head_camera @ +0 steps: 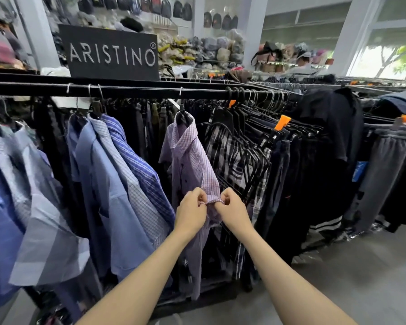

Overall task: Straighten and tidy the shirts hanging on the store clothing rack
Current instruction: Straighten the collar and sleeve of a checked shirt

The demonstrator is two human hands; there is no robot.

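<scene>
A: Where do we have our hands?

B: Both are up on the lilac checked shirt (188,160). Our left hand (190,213) has its fingers curled in, pinching the hem of the short sleeve (212,193); our right hand (233,211) pinches the same hem just beside it. A small fold of cloth bridges the gap between the two.

A: So neither hand is loose?

B: No, both are closed on the sleeve edge, knuckles toward us, forearms reaching up from below.

A: And the shirt itself?

B: It hangs straight above our hands, on a dark hanger (182,116) hooked over the black rail (131,91). Its collar sits well above our left hand, and the body of the shirt falls down past our wrists, between our forearms.

A: What lies to the side of our left hand?

B: A row of blue shirts (117,184), plain, checked and striped, hanging on the same rail, tilted away from us. Further out that way come paler blue and grey ones (33,207).

A: And beyond our right hand?

B: A black-and-white plaid shirt (234,160) just behind it, with a cluster of bare black hangers (256,127) crowded above, some with orange clips (282,123). Further out hang dark garments (326,146) and grey trousers (382,174).

A: Anything above all that?

B: A black sign reading ARISTINO (111,53), high above our left hand, behind the rail.
</scene>
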